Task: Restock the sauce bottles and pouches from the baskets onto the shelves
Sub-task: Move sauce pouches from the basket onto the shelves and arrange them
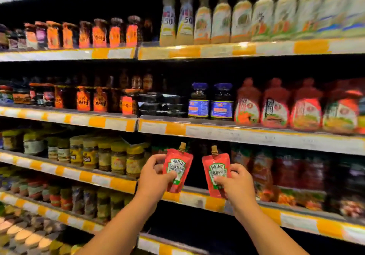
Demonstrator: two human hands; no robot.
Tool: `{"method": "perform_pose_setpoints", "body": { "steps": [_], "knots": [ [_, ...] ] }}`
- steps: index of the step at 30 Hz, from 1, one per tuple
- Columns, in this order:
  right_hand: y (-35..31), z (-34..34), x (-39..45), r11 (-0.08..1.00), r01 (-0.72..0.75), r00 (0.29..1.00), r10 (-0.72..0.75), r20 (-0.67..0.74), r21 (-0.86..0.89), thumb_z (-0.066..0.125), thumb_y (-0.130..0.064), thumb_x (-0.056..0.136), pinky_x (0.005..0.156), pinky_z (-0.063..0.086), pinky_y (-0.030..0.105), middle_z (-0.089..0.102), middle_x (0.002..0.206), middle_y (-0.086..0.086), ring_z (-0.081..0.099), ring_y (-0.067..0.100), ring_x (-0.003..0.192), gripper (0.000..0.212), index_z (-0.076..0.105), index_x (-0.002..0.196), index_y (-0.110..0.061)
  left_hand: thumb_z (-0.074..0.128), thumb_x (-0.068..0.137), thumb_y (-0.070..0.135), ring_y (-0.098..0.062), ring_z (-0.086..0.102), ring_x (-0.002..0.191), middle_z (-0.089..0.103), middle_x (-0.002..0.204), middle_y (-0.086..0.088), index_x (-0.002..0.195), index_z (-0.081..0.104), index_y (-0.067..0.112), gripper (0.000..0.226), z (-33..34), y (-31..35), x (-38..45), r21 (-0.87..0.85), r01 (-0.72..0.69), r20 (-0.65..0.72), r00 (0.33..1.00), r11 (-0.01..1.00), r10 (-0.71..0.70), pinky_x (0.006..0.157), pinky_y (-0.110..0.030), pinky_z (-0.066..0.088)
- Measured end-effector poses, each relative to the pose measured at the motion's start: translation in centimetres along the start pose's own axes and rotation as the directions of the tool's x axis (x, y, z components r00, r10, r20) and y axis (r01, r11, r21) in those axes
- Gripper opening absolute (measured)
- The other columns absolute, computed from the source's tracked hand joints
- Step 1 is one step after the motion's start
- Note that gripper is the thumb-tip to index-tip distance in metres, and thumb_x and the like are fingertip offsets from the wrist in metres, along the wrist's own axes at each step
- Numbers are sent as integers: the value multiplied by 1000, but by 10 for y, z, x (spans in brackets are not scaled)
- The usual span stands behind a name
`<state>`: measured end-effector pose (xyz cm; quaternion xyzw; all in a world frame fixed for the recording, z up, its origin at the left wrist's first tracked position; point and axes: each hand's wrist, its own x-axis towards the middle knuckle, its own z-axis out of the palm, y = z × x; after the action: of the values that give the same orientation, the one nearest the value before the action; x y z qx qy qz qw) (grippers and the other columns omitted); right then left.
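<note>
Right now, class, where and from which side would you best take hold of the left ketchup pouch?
Grip the left ketchup pouch across its flat lower body, coming from its left edge, as the left hand does: the pouch hangs upright, its spout on top is narrow, and the other pouch crowds its right.

Views: we have one, a wide-angle camera worn on our head.
Facing: we look forward and slightly down at a wall of store shelves (246,134), whose edges bow with the lens.
Nearness: close; our forearms enter from the bottom edge and our left hand (153,177) and right hand (235,183) sit low in the middle.
Coverage: several shelf levels, running off both sides.
Sharpness: the outer parts are blurred.
</note>
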<state>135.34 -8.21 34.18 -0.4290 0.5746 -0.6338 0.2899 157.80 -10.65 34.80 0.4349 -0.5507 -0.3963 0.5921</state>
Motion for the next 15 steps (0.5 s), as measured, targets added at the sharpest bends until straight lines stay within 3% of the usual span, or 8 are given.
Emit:
{"method": "perform_pose_setpoints", "body": {
  "steps": [2, 4, 8, 12, 15],
  "knots": [
    [3, 1, 12, 995, 19, 999, -22, -32, -99, 83, 3, 73, 70, 64, 50, 78, 84, 0, 76, 21, 75, 36, 63, 93, -20, 79, 82, -6, -16, 76, 85, 76, 100, -6, 116, 61, 22, 48, 18, -6, 12, 19, 3, 16, 1000, 1000, -3, 60, -25, 57],
    [8, 6, 24, 979, 33, 998, -42, -39, -201, 83, -2, 75, 74, 63, 45, 77, 88, -1, 74, 17, 77, 33, 63, 92, -23, 79, 85, -1, -18, 75, 89, 75, 104, -4, 120, 61, 23, 46, 32, -14, 24, 22, 29, 26, 999, 999, -30, 66, -33, 62],
    [23, 26, 47, 957, 11, 999, -24, -41, -290, 83, -13, 82, 69, 56, 35, 70, 109, 5, 69, 19, 86, 38, 60, 112, -17, 78, 87, 2, -21, 75, 90, 75, 101, -3, 122, 60, 22, 44, 43, -35, 40, 22, 70, -6, 998, 997, -70, 75, -47, 64],
    [33, 53, 76, 947, -87, 991, 50, -125, -310, 76, -9, 83, 64, 59, 37, 70, 95, 9, 68, 24, 79, 18, 63, 95, -11, 79, 87, 2, -19, 76, 82, 75, 100, -5, 114, 60, 21, 39, 43, -51, 55, 14, 76, -9, 997, 997, -76, 68, -42, 64],
    [43, 71, 106, 904, -125, 991, 92, -101, -408, 69, -11, 90, 84, 60, 37, 72, 114, 14, 69, 32, 103, 21, 67, 111, -6, 80, 86, 3, -17, 76, 83, 74, 99, -4, 112, 58, 25, 40, 40, -59, 65, -13, 51, -14, 999, 999, -51, 64, -32, 62]
  ]
}}
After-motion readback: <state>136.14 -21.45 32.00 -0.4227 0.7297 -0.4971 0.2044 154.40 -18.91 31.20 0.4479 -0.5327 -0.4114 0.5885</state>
